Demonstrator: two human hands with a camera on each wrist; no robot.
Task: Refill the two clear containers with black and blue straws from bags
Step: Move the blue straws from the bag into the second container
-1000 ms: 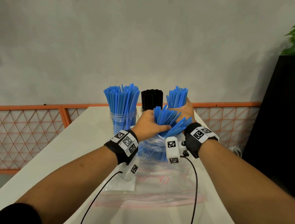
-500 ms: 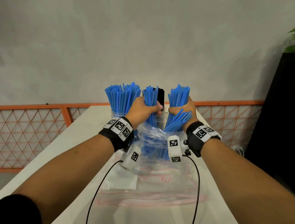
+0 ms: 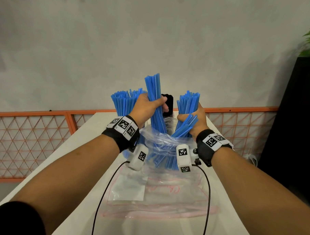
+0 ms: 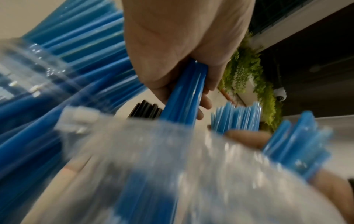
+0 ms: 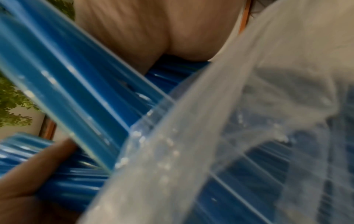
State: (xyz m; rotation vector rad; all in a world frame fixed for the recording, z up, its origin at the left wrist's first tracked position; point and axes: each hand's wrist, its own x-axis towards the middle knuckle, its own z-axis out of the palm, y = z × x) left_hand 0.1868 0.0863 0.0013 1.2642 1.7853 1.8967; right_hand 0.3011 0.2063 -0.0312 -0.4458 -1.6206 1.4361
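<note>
My left hand (image 3: 147,106) grips a bundle of blue straws (image 3: 152,88) and holds it upright, its lower ends still inside the mouth of a clear plastic bag (image 3: 160,146). My right hand (image 3: 195,119) grips another bunch of blue straws (image 3: 188,102) at the bag's right side. Behind the hands, a clear container of blue straws (image 3: 122,101) stands on the left. Black straws (image 3: 169,103) stand in the middle, mostly hidden. The left wrist view shows the fingers (image 4: 182,45) curled round the blue bundle (image 4: 184,94). In the right wrist view the palm (image 5: 153,30) presses on blue straws (image 5: 76,91) beside the bag (image 5: 249,106).
A flat empty zip bag (image 3: 156,197) lies on the white table (image 3: 89,137) in front of the straw bag. An orange lattice fence (image 3: 34,130) runs behind the table. A black cabinet (image 3: 296,123) with a plant on top stands at the right. Wrist cables trail toward me.
My left hand has taken hold of a bundle of blue straws in the bag and raised it well above the bag's mouth. The right hand has kept its grip in place.
</note>
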